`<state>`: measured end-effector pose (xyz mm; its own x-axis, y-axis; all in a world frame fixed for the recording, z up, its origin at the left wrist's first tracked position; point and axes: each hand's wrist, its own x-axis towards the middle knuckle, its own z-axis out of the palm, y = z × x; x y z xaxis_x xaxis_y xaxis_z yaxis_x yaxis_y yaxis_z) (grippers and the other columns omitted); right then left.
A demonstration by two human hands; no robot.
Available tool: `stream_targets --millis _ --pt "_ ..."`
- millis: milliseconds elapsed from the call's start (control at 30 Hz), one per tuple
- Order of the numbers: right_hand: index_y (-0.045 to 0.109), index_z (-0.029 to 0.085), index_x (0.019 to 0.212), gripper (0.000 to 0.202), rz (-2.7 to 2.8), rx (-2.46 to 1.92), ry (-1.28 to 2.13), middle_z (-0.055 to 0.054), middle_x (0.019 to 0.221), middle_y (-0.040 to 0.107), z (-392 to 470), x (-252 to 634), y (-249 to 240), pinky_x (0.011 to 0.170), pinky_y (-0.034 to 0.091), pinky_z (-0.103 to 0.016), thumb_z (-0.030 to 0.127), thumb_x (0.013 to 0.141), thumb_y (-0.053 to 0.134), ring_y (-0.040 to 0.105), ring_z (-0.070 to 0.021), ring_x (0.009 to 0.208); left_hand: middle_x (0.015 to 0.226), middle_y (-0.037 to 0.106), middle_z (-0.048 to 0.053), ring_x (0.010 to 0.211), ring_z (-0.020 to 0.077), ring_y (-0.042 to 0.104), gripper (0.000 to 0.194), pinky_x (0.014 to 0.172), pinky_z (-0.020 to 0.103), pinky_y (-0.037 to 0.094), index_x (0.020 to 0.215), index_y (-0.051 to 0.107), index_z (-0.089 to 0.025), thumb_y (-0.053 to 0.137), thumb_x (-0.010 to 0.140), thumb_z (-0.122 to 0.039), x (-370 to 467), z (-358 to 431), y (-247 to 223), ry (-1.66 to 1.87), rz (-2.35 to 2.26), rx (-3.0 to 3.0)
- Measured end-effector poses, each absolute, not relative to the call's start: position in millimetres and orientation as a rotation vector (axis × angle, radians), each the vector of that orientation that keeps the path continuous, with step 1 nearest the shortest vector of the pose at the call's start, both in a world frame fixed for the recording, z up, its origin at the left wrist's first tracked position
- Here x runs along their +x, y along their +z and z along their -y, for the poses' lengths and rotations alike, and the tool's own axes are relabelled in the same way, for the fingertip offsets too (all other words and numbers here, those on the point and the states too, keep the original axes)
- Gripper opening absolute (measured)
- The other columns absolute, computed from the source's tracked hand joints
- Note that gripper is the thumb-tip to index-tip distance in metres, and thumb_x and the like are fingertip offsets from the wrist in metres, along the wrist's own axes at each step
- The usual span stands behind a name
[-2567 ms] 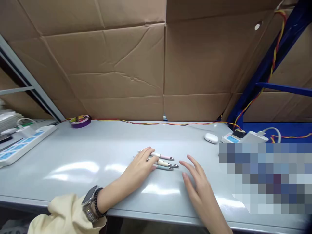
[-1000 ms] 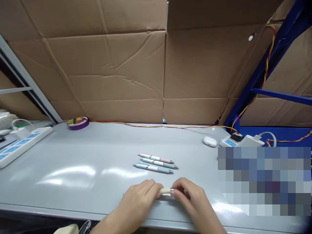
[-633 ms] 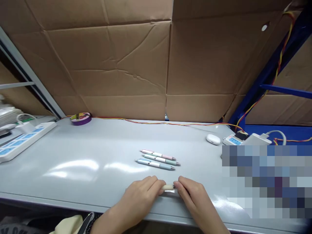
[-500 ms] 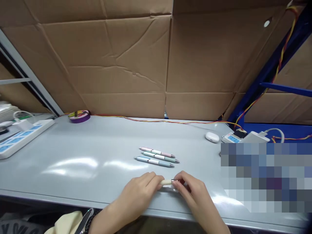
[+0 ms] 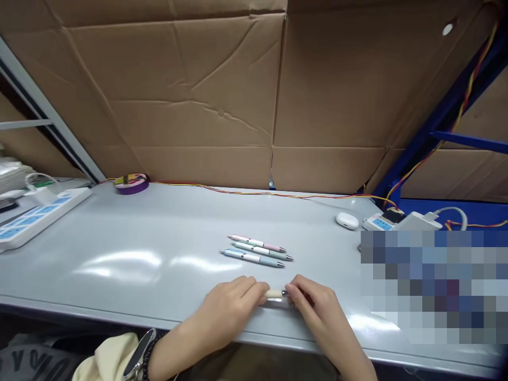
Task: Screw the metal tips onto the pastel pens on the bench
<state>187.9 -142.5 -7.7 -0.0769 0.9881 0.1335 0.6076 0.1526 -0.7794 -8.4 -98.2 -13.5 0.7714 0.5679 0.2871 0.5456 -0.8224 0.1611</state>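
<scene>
Near the table's front edge, my left hand (image 5: 234, 307) is closed round a cream pen (image 5: 273, 293), whose barrel sticks out to the right. The fingers of my right hand (image 5: 313, 301) pinch the pen's silver tip end. Just beyond my hands lie three pens side by side, tips to the right: a pink one (image 5: 257, 243), a green one (image 5: 264, 251) and a blue one (image 5: 254, 258). The rest of the cream pen is hidden in my left hand.
A purple tape roll (image 5: 133, 185) sits at the back left, near a white power strip (image 5: 51, 214). A white earbud case (image 5: 347, 220) and a charger (image 5: 418, 221) are at the right. Thin wires run along the cardboard wall (image 5: 198, 121).
My right fingers have shifted slightly right along the pen towards its silver tip. The view has tilted a little. The three lying pens rest as before.
</scene>
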Motion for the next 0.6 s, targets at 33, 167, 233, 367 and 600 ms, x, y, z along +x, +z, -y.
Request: stream_targets --millis 33,167,233,367,600 --pt "0.049 0.020 0.067 0.033 1.763 -1.527 0.730 0.002 0.063 0.054 142.7 188.3 -7.5 0.058 0.040 -0.021 0.035 0.093 0.036 0.050 -0.0125 0.060 0.077 0.058 0.001 0.068 0.0158 0.055 0.021 0.057 0.025 0.041 0.098 0.051 -0.019 0.030 0.096 -0.020 -8.3 97.9 -13.5 0.499 -0.919 2.885" --pt "0.053 0.020 0.072 0.027 1.717 -1.506 0.770 0.002 0.065 0.055 144.0 190.2 -4.8 0.057 0.039 -0.020 0.034 0.092 0.040 0.050 -0.0123 0.060 0.078 0.058 0.001 0.068 0.0160 0.055 0.020 0.056 0.025 0.041 0.099 0.050 -0.019 0.031 0.096 -0.021 -8.6 98.4 -11.9 0.499 -0.938 2.862" --pt "0.054 0.020 0.074 0.028 1.725 -1.501 0.783 0.002 0.066 0.056 143.6 190.0 -4.8 0.057 0.039 -0.020 0.035 0.092 0.039 0.050 -0.0126 0.061 0.078 0.058 0.002 0.069 0.0156 0.055 0.021 0.057 0.024 0.041 0.099 0.050 -0.019 0.029 0.096 -0.021 -8.6 98.9 -10.6 0.508 -0.943 2.853" --pt "0.047 0.019 0.063 0.039 1.788 -1.539 0.724 0.002 0.060 0.050 141.3 187.3 -8.9 0.055 0.037 -0.021 0.038 0.094 0.032 0.047 -0.0126 0.056 0.076 0.058 0.001 0.068 0.0153 0.055 0.025 0.057 0.025 0.043 0.096 0.051 -0.019 0.027 0.097 -0.022 -7.6 99.2 -9.2 0.501 -0.932 2.851" --pt "0.056 0.021 0.077 0.023 1.661 -1.491 0.824 0.001 0.072 0.060 141.8 191.0 -8.3 0.061 0.042 -0.021 0.034 0.090 0.043 0.054 -0.0136 0.065 0.081 0.059 0.002 0.072 0.0158 0.056 0.023 0.061 0.025 0.045 0.098 0.051 -0.019 0.029 0.097 -0.024 -9.2 99.0 -13.0 0.512 -0.946 2.808"
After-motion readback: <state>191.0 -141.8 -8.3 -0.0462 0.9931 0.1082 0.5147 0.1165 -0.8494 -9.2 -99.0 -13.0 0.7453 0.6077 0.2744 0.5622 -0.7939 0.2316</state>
